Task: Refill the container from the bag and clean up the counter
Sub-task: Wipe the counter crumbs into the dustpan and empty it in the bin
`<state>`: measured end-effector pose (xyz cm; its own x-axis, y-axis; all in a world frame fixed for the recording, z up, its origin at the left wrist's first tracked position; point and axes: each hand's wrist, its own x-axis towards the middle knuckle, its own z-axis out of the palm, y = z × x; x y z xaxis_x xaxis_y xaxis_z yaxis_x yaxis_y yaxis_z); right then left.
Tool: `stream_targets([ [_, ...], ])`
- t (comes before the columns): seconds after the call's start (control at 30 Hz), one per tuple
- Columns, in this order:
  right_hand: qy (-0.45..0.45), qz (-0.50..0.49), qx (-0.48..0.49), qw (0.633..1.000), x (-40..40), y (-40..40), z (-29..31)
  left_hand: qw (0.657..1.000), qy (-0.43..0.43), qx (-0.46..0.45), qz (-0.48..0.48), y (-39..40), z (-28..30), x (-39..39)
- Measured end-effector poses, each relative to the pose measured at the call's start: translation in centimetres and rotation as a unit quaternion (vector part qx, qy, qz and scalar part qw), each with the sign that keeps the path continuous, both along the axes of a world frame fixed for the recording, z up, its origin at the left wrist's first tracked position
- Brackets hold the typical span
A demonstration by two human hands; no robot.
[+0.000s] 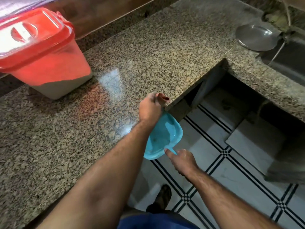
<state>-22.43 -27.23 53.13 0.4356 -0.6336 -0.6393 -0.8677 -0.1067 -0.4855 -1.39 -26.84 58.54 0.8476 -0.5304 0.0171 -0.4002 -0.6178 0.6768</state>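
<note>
No writing can be read anywhere. On the speckled granite counter (148, 47), the red-lidded container (41, 52) stands near the back left edge, lid on. At the front edge, the left hand (149, 109) pinches a small brownish rag (162, 97) (partly hidden, hard to identify). The right hand (181, 160) grips the blue dustpan (165, 138) handle just below that edge, over striped floor tiles (231, 171). A steel plate (256, 38) sits beside the cut-off sink (290, 63).

Your left forearm (105, 171) hides the dustpan's (165, 138) near-left rim, container (41, 52) blurred and cut off left, sink (287, 63) cropped at right.
</note>
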Motion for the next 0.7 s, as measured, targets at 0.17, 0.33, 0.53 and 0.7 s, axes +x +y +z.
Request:
stream_targets([
  [0.17,-0.016,-0.007,0.000,1.000,-0.4,-0.4,-1.4,0.996,-0.034,0.038,-0.073,-2.3,-2.3,0.6],
  [0.33,-0.037,-0.011,0.000,0.999,-0.8,-0.5,-1.8,0.994,0.043,0.075,-0.068,1.5,-0.5,0.1],
  [0.53,-0.038,0.021,0.007,0.999,-0.8,0.5,-1.7,0.978,0.121,0.070,0.154,11.1,2.9,2.9],
  [0.7,-0.045,0.050,0.007,0.998,-0.2,1.7,-2.8,0.964,0.041,0.223,0.136,10.5,-1.3,-1.9],
])
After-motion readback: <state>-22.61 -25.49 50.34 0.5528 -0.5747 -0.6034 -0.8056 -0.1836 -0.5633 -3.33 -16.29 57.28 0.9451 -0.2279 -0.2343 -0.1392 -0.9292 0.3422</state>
